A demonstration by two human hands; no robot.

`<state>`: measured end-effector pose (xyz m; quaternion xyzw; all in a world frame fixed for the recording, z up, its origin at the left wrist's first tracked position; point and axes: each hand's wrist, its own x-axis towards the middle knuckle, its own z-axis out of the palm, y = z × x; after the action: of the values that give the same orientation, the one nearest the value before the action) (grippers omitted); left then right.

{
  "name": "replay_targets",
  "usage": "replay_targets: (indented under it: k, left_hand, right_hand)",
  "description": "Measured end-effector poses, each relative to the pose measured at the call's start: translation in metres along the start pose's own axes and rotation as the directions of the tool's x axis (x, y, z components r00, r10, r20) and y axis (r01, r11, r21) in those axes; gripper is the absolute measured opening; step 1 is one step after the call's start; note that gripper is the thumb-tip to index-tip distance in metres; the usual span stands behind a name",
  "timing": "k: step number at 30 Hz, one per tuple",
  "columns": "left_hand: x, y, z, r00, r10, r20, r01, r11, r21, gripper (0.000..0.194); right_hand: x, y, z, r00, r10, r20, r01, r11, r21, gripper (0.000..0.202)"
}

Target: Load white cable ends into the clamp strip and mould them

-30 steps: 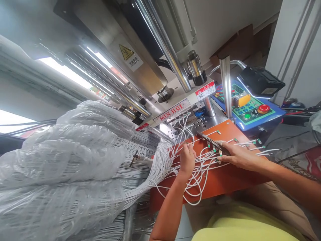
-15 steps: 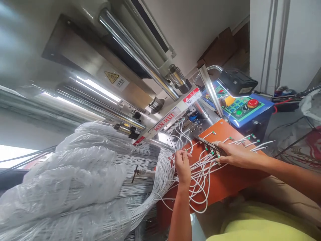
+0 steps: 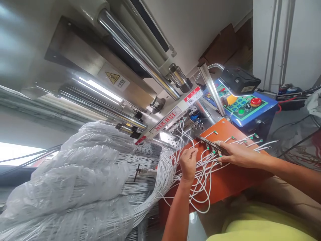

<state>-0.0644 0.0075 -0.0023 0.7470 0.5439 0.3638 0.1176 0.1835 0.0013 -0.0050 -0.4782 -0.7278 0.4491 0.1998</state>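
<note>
The left hand [image 3: 188, 164] curls above the left part of the orange tabletop [image 3: 223, 177], fingers pinched closed, their contents unclear. The right hand [image 3: 234, 154], reaching from the right edge, grips a metal bar [image 3: 209, 142] over white cables [image 3: 200, 167].

The orange desk [image 3: 225, 174] has a smooth, satin surface. Left of it, clear plastic film [image 3: 75, 180], crinkled and glossy, wraps smooth white plastic-looking cables [image 3: 163, 174]. Above the desk, polished metal rods [image 3: 140, 53] shine like mirrors beside a duller, brushed-looking metal housing [image 3: 100, 60]. Right of the desk, the control box [image 3: 265, 103] looks smooth, glossy blue.
</note>
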Motion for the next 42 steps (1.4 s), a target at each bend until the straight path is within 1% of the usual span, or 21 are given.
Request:
replay_targets:
  k: [3, 5, 7, 10, 13, 18, 21, 24, 27, 30, 33, 35, 38, 40, 42]
  left_hand:
    - [0.010, -0.002, 0.011, 0.994, 0.085, 0.073, -0.082, 0.996, -0.048, 0.008]
    - [0.015, -0.007, 0.019, 0.987, 0.106, 0.121, -0.099, 0.993, -0.065, 0.007]
    - [0.017, -0.011, 0.024, 0.984, 0.105, 0.141, -0.096, 0.993, -0.069, 0.008]
    - [0.018, -0.015, 0.029, 0.989, 0.095, 0.117, -0.089, 0.995, -0.055, 0.009]
    - [0.017, -0.016, 0.032, 0.989, 0.113, 0.097, -0.109, 0.993, -0.042, 0.010]
    - [0.014, -0.020, 0.036, 0.976, 0.208, 0.071, -0.208, 0.978, 0.001, 0.011]
    - [0.012, -0.022, 0.037, 0.966, 0.252, 0.063, -0.253, 0.967, 0.010, 0.014]
    - [0.012, -0.022, 0.038, 0.974, 0.219, 0.050, -0.218, 0.976, -0.022, 0.013]
    - [0.011, -0.019, 0.038, 0.991, 0.131, 0.027, -0.129, 0.989, -0.069, 0.010]
    - [0.011, -0.017, 0.040, 0.998, 0.061, 0.004, -0.060, 0.994, -0.089, 0.010]
    - [0.011, -0.018, 0.043, 0.999, 0.032, 0.004, -0.031, 0.996, -0.078, 0.009]
    - [0.012, -0.019, 0.045, 1.000, 0.024, 0.009, -0.023, 0.997, -0.078, 0.009]
    - [0.014, -0.020, 0.045, 0.999, 0.016, 0.028, -0.014, 0.994, -0.104, 0.009]
    - [0.016, -0.018, 0.044, 0.999, 0.014, 0.040, -0.010, 0.994, -0.111, 0.009]
    - [0.018, -0.015, 0.042, 0.998, 0.025, 0.054, -0.020, 0.996, -0.086, 0.009]
  right_hand:
    - [0.002, 0.002, -0.002, 0.998, 0.024, 0.062, -0.024, 1.000, 0.008, 0.026]
    - [0.003, 0.004, -0.002, 0.995, 0.060, 0.076, -0.058, 0.998, -0.025, 0.028]
    - [0.004, 0.006, -0.002, 0.995, 0.059, 0.085, -0.057, 0.998, -0.025, 0.028]
    - [0.004, 0.006, -0.002, 0.994, 0.038, 0.098, -0.039, 0.999, 0.007, 0.028]
    - [0.003, 0.003, -0.004, 0.993, 0.047, 0.113, -0.049, 0.999, 0.015, 0.027]
    - [0.004, 0.002, -0.005, 0.996, -0.010, 0.089, 0.012, 1.000, -0.022, 0.028]
    - [0.006, 0.005, -0.004, 0.996, -0.009, 0.093, 0.011, 1.000, -0.026, 0.029]
    - [0.007, 0.007, -0.004, 0.995, -0.012, 0.103, 0.013, 1.000, -0.009, 0.031]
    - [0.007, 0.008, -0.005, 0.994, -0.019, 0.112, 0.019, 1.000, -0.001, 0.033]
    - [0.007, 0.008, -0.005, 0.994, -0.026, 0.105, 0.029, 0.999, -0.026, 0.032]
    - [0.008, 0.010, -0.002, 0.993, -0.064, 0.098, 0.071, 0.995, -0.070, 0.029]
    - [0.008, 0.011, 0.000, 0.994, -0.057, 0.098, 0.069, 0.990, -0.124, 0.027]
    - [0.009, 0.010, 0.002, 0.996, -0.020, 0.083, 0.041, 0.964, -0.262, 0.022]
    - [0.008, 0.006, 0.001, 0.997, -0.022, 0.071, 0.046, 0.933, -0.358, 0.020]
    - [0.007, -0.001, 0.002, 0.998, -0.024, 0.059, 0.049, 0.881, -0.470, 0.019]
